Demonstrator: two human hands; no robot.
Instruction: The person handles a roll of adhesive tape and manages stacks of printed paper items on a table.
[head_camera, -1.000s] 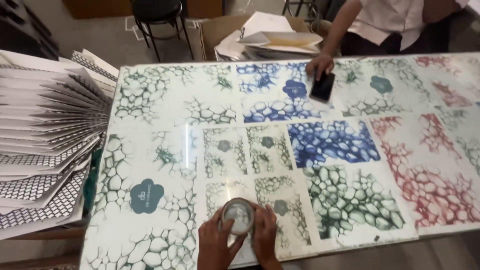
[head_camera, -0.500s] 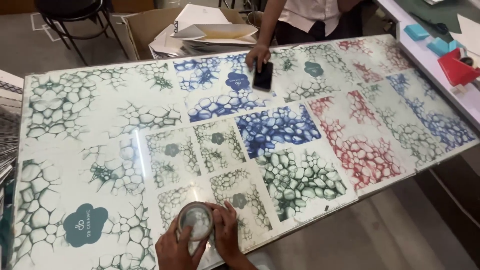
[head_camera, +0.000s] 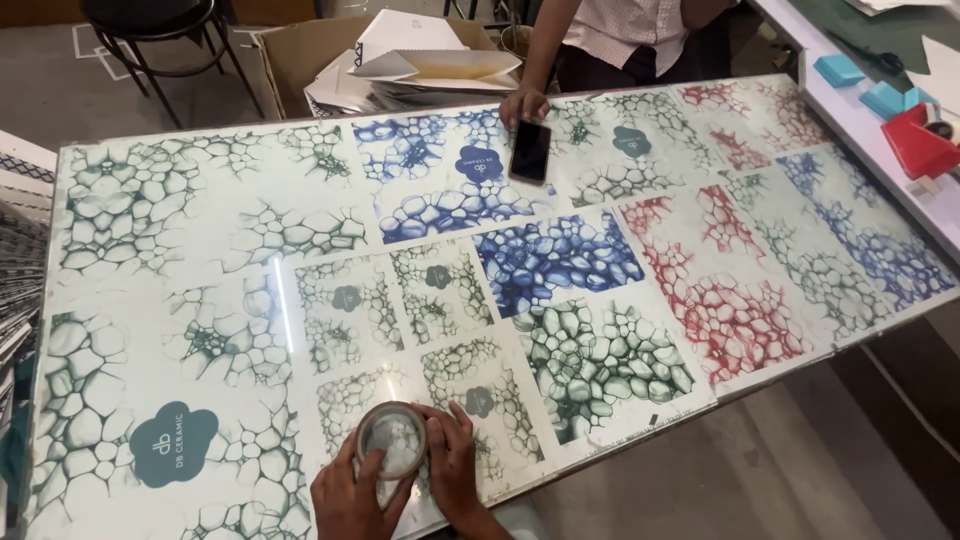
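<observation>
Both grips clamped on a tape roll (head_camera: 392, 440) over the patterned table (head_camera: 250, 240): left hand (head_camera: 350, 497) below, right hand (head_camera: 452, 468) beside.

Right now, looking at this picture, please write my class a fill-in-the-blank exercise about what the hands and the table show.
1. Both of the person's hands, left hand and right hand, hold a roll of ____ at the near edge of the table.
2. Across the table, another person's hand rests beside a black ____.
3. The sheet just this side of that black thing is printed in the colour ____.
4. Beyond the far edge of the table, folded white cartons lie in a brown cardboard ____.

Missing words: tape; phone; blue; box
</observation>
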